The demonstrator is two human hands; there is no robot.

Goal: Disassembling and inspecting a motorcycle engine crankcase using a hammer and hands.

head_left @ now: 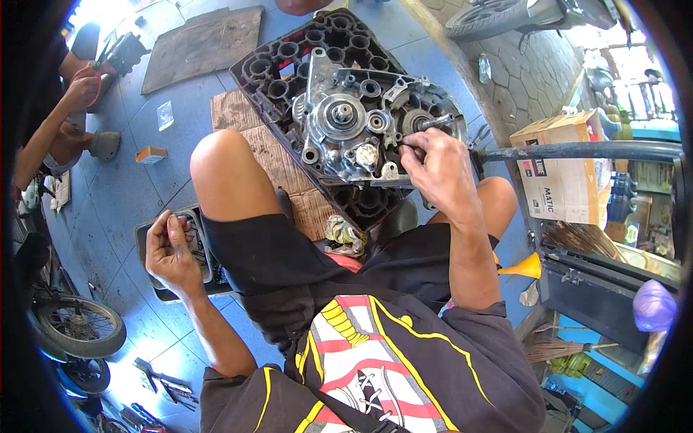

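A grey metal engine case [328, 148] lies on a dark bottle crate [289, 49] between my knees. A round hub with a shaft end [344, 112] sits on its left half, and another shaft [433, 123] stands out at the right. My right hand [442, 169] is closed at the case's right side, fingertips pinched at a small dark part against it; the part is mostly hidden. Away to the left, my left hand [172, 252] is raised with thumb and fingers pressed together. What it holds, if anything, is too small to name. Beside it is a dark tray [215, 289].
At the far left a co-worker's hand [84, 92] holds a red-handled tool. A crumpled rag [345, 235] and cardboard [299, 189] lie by the crate. Rightward are a dark pipe [585, 151], a carton [552, 184] and a yellow-orange funnel [523, 267]. A motorbike wheel [81, 326] stands lower left.
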